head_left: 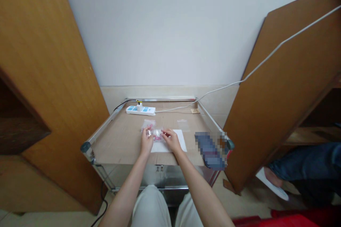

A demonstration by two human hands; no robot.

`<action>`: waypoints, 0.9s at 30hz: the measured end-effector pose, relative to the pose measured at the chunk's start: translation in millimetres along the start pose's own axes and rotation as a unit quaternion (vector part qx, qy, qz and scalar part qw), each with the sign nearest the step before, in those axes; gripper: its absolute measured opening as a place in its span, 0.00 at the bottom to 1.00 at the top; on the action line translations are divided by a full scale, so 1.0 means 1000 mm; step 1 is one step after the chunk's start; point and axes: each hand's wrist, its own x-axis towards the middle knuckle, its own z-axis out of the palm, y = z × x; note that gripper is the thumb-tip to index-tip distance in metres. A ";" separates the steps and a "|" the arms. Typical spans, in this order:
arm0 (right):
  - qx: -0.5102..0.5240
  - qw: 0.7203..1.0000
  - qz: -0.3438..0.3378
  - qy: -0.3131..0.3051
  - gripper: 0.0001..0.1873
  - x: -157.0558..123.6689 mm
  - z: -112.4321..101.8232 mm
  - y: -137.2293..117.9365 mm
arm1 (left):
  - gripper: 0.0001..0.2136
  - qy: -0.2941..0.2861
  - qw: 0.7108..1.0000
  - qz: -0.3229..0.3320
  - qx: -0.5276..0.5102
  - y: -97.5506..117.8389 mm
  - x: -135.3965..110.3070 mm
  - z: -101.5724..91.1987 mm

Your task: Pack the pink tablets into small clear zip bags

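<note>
Between my two hands is a small clear plastic bag [157, 135] with pink bits inside, held just over a white sheet of paper [182, 141]. My left hand [146, 141] pinches the bag's left side, and my right hand [172, 139] has its fingers closed at the right side. Just beyond my left hand lies another clear bag [149, 123], also with pink pieces in it. A flat, see-through bag [183, 125] rests past the paper's far edge. What the pink pieces are is too small to tell.
A white power strip [140, 110] with a plug in it sits at the table's back left. Its white cable [221, 88] runs off to the right. A blurred-out dark object [210, 150] lies at the right edge. Wooden panels flank the table; a person's leg [306, 163] shows at right.
</note>
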 end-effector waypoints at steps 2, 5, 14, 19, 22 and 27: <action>0.003 1.000 0.009 -0.001 0.10 0.000 0.000 0.000 | 0.16 -0.010 0.999 0.017 0.045 -0.002 0.001 -0.004; 0.004 1.000 0.016 0.001 0.12 0.000 0.001 0.000 | 0.19 -0.028 0.982 0.089 0.165 0.004 -0.001 -0.012; 0.009 1.000 0.019 -0.002 0.11 -0.001 0.003 0.000 | 0.34 -0.254 0.841 0.213 0.427 0.033 -0.003 -0.026; 0.006 1.000 0.017 -0.016 0.10 -0.001 0.002 -0.003 | 0.28 -0.288 0.828 0.222 0.427 0.038 0.007 -0.026; 0.004 1.000 0.013 -0.024 0.10 -0.001 0.001 -0.005 | 0.24 -0.286 0.831 0.227 0.420 0.039 0.011 -0.026; -0.002 0.999 0.030 0.023 0.12 0.001 -0.001 -0.004 | 0.22 -0.247 0.849 0.212 0.417 0.039 0.015 -0.026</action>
